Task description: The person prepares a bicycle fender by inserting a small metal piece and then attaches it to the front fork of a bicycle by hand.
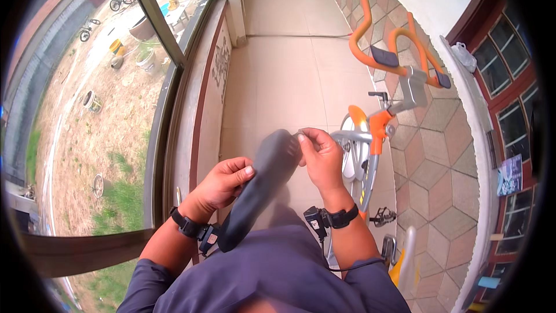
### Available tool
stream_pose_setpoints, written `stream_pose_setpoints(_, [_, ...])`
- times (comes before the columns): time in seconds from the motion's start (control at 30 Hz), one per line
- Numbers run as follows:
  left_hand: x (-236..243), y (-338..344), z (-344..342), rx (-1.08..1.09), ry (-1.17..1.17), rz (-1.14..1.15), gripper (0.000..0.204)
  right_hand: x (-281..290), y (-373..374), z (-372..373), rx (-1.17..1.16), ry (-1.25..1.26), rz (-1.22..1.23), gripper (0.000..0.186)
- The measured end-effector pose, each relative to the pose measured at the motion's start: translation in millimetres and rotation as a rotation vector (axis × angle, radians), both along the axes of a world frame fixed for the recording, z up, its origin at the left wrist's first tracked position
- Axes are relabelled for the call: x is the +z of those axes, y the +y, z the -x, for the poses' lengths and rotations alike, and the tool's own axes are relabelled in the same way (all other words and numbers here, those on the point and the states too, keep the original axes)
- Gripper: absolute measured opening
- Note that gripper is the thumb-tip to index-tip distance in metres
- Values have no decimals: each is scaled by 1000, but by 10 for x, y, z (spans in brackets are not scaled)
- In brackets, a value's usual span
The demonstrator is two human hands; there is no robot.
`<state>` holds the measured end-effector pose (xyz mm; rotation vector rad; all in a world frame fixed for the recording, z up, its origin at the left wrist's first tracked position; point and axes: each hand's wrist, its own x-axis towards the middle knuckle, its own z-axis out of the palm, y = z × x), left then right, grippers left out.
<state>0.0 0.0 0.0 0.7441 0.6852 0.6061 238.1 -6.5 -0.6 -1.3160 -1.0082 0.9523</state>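
– dark purple-grey shirt (pixel 243 275) sits closest to us, and just beyond it is that dark shoe-shaped piece (pixel 263 179). which way does it run?

– slantwise. its long axis climbs from lower left, by the left wrist, up and to the right. the end with small slits points away from the wearer; the other rounded end dips toward the shirt, though i can't tell whether they touch.

– so it's in the air?

– held up in front of the body, over the pale tiled floor (pixel 278 81), between both hands. an exercise bike (pixel 377 127) with orange handlebars stands to the right.

– and the fingers?

– left grip (pixel 223 182) is closed on the near-left edge, about midway along, thumb on top and fingers curled below. right grip (pixel 321 159) pinches the far edge beside the slits, thumb against bent fingers, barely any gap.

– any writing about?

– a printed sheet (pixel 509 175) by the windows on the right, too small to make out. the low wall (pixel 221 61) at left carries dark marks; lettering or pattern, i can't tell.
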Motion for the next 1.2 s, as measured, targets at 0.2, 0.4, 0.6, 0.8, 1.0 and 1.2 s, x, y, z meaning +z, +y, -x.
stream_pose_setpoints(0.2, [73,1486,-281,120,52,-95,26,174,1617,-332,13,-68,-21,16])
stream_pose_setpoints(0.4, [-203,2511,-57,203,282,72,28,46,2701,-392,-30,-69,2,19])
stream_pose_setpoints(0.6, [-884,3850,149,304,418,152,9,-44,4088,-533,-125,-66,9,18])
stream_pose_setpoints(0.8, [-1151,5308,234,294,448,229,19,-21,5502,-710,-261,-132,63,22])
stream_pose_setpoints(1.0, [-983,6835,-128,283,410,231,24,77,6851,-1089,-306,-93,62,19])
stream_pose_setpoints(1.2, [-1168,8340,-697,271,409,257,22,-277,8383,-1868,-362,-123,50,14])
